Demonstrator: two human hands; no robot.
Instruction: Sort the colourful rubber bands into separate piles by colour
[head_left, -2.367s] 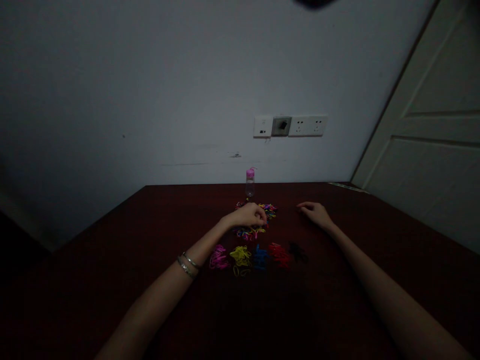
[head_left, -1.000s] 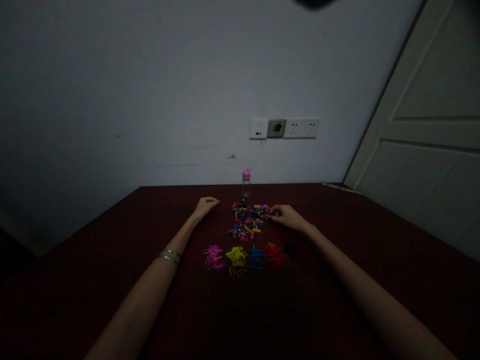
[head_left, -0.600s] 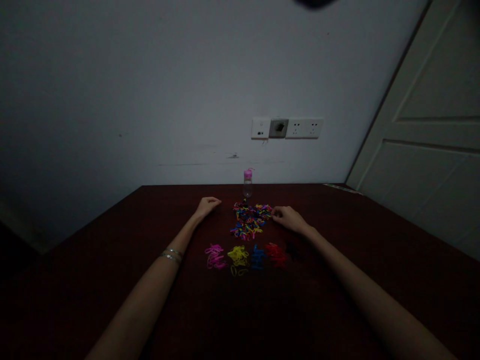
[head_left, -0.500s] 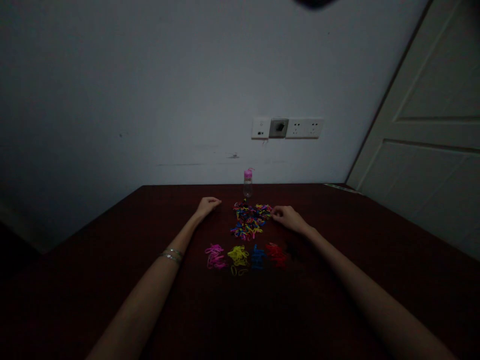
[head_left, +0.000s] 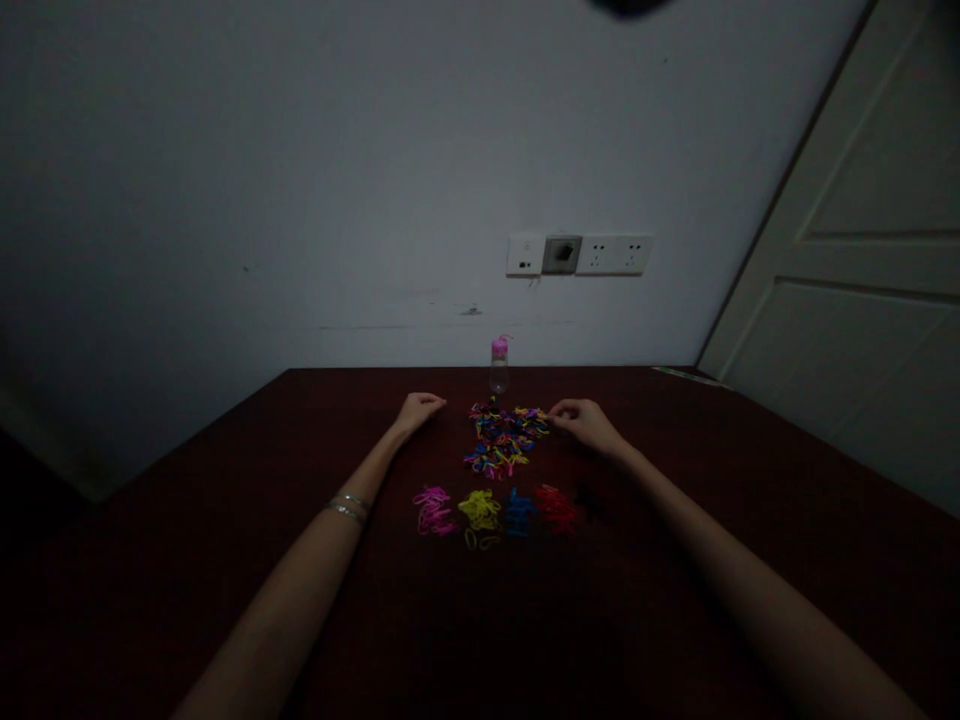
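The mixed rubber bands [head_left: 504,432], heaped on the table [head_left: 360,610], look light, soft and tangle-prone, best pinched by one free loop at the edge. The right hand [head_left: 589,425] nearly closes its fingertips there, any grip unclear; the left hand [head_left: 418,411] curls loosely beside them, apparently holding nothing.

No text, label, brand, number or sign can be read. The patterned strip [head_left: 691,378] at the table's [head_left: 360,420] far right edge is too small and dim to make out, as is any fine marking on the white wall plate [head_left: 524,243] left of the sockets [head_left: 614,255].
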